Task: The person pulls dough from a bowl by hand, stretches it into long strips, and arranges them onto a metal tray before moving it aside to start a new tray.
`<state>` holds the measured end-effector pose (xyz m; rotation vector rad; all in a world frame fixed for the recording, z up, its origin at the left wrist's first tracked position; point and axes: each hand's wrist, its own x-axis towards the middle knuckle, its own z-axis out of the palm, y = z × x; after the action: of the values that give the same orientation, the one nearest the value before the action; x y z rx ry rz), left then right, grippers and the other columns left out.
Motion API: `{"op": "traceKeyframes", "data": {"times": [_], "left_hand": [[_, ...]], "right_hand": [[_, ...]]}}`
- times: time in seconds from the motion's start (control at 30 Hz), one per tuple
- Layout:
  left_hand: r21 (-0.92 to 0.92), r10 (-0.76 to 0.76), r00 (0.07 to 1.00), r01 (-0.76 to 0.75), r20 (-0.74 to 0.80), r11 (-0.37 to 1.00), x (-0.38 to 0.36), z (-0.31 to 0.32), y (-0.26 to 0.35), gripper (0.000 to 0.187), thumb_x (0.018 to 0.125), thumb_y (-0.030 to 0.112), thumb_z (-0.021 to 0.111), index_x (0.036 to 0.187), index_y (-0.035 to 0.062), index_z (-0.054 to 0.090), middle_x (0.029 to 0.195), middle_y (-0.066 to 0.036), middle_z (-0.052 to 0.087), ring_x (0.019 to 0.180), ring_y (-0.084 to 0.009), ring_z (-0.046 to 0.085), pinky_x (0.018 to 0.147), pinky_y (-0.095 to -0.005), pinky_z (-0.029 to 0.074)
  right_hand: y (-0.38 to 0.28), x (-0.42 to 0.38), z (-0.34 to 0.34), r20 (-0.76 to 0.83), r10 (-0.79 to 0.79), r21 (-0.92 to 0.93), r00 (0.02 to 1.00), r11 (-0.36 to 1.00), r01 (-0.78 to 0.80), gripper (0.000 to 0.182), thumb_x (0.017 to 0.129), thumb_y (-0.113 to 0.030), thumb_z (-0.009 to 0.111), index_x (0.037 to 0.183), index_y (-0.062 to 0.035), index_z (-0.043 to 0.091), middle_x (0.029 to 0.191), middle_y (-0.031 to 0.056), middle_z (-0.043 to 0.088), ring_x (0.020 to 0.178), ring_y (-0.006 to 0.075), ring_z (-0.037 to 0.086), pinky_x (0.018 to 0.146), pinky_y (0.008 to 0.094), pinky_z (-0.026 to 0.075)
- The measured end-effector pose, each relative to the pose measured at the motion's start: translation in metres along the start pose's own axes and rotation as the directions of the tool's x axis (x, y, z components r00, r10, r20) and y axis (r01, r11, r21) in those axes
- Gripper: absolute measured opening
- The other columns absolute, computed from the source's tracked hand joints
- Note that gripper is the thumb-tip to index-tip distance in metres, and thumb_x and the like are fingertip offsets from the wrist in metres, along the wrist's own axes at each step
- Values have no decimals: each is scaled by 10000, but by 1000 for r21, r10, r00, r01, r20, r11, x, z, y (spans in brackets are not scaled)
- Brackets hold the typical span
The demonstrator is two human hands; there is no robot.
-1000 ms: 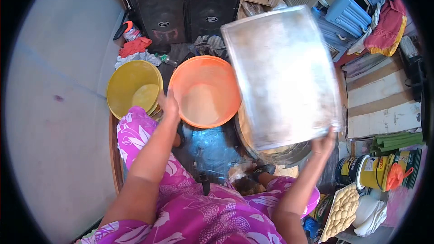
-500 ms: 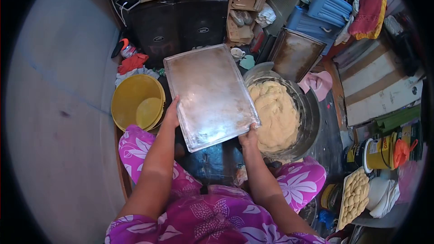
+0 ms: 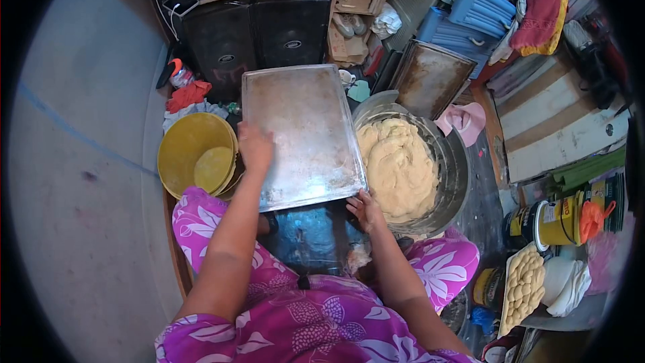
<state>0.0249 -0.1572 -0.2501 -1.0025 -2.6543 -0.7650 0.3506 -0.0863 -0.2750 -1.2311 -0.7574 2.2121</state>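
A flat metal baking tray (image 3: 302, 138) lies in front of me, its surface scuffed and brownish with a bright shine near the front. My left hand (image 3: 256, 149) is over its left edge, smeared by motion, so its fingers are hard to read. At the front right corner, my right hand (image 3: 367, 211) has its fingers apart, with fingertips touching the tray's edge. Right beside the tray stands a large metal basin (image 3: 457, 185) holding a mass of pale dough (image 3: 400, 168).
A yellow bucket (image 3: 171, 154) stands at left. Another browned tray (image 3: 433, 81) leans behind the basin, near a pink cap (image 3: 463, 123). Dough pieces cover a board (image 3: 505, 319) at lower right, near paint buckets (image 3: 557, 222). Black speakers (image 3: 218, 44) stand at the back.
The tray has turned straighter and shifted slightly left and toward the back. My left hand has moved up along its left side, and my right hand's grip on the corner has loosened.
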Motion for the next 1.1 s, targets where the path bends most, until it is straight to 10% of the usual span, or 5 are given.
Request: {"op": "traceKeyframes", "data": {"times": [0.13,0.73,0.87,0.93,1.1], "left_hand": [[73,230,867,-290,443,954,-33,-1,64,693,859,534,405,1400,124,263,1449,-175,213,1350,-332,163,1070,-529,103],[103,185,817,-285,547,953,-43,2,130,674,852,485,464,1374,88,307,1459,-206,139,1354,-383,89,1067,-551,57],[-585,724,617,-478,307,655,-125,33,212,482,808,319,566,1189,31,508,1310,-227,403,1262,-347,336,1042,-456,256],[-591,817,463,-569,345,572,-174,50,233,419,816,309,552,1124,25,542,1180,-200,520,1167,-326,444,1014,-405,310],[-180,509,539,-548,671,817,-220,136,206,320,832,327,515,966,47,595,1045,-142,575,1008,-292,537,910,-403,385]], "right_hand": [[-4,-3,11,-16,-105,-231,994,968,99,521,907,-222,509,1332,-148,216,1112,95,529,873,227,595,692,339,496],[-7,20,-80,-189,-47,-397,981,917,-32,673,837,-242,613,1353,-29,237,1046,122,535,804,180,575,671,309,488],[22,78,-158,-184,-235,-835,954,549,-26,557,793,-195,603,1278,-33,383,1006,146,576,792,283,600,690,356,489],[19,84,-178,-108,-266,-964,958,265,-35,509,773,-168,588,1241,-36,439,1027,167,572,788,321,610,697,371,490],[13,70,-189,-118,-233,-972,965,-170,-160,579,737,-199,612,1267,-72,419,1213,135,474,1138,309,445,925,439,372]]}}
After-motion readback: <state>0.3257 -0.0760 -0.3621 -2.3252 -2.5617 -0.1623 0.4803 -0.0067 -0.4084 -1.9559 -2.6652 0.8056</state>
